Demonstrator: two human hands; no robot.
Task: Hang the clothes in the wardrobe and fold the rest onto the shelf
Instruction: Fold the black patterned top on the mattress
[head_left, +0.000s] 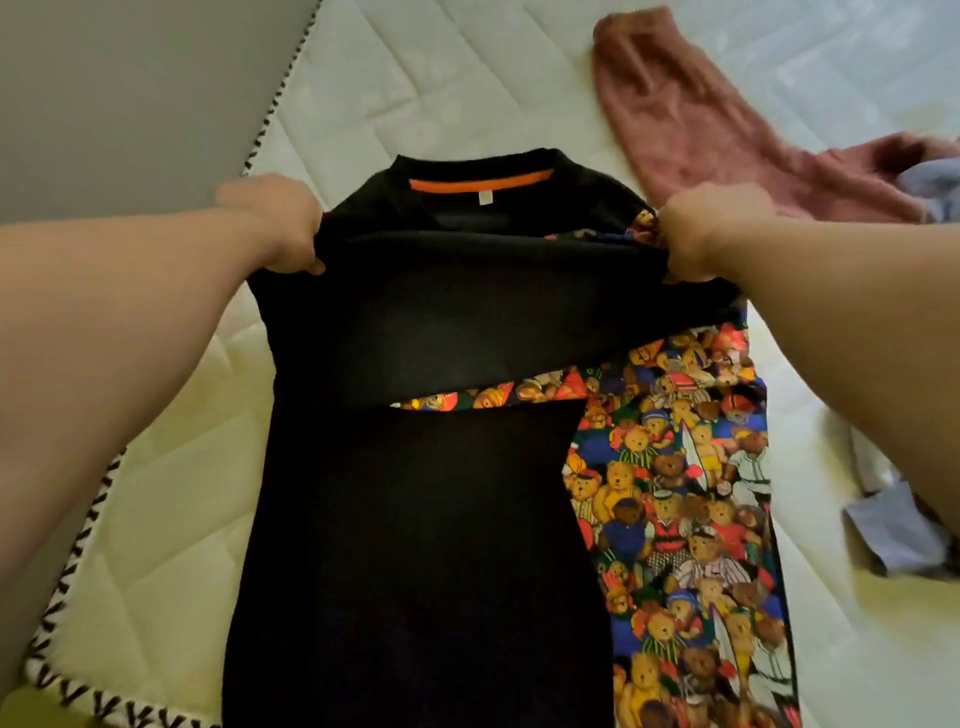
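Note:
A black garment (415, 519) with an orange neck band and a teddy-bear print panel (685, 493) on its right side lies lengthwise on the white quilted mattress (415, 78). Its upper part is doubled over into a raised fold across the chest. My left hand (280, 223) grips the left end of that fold. At the right end, my right hand (701, 234) pinches the fold where black cloth meets the print. Both hands hold the fold a little above the rest of the garment.
A fuzzy pink garment (691, 119) lies spread at the back right of the mattress. Pale blue and grey clothes (893, 525) are bunched at the right edge. The mattress edge with black-and-white trim (67, 597) runs along the left, grey floor beyond it.

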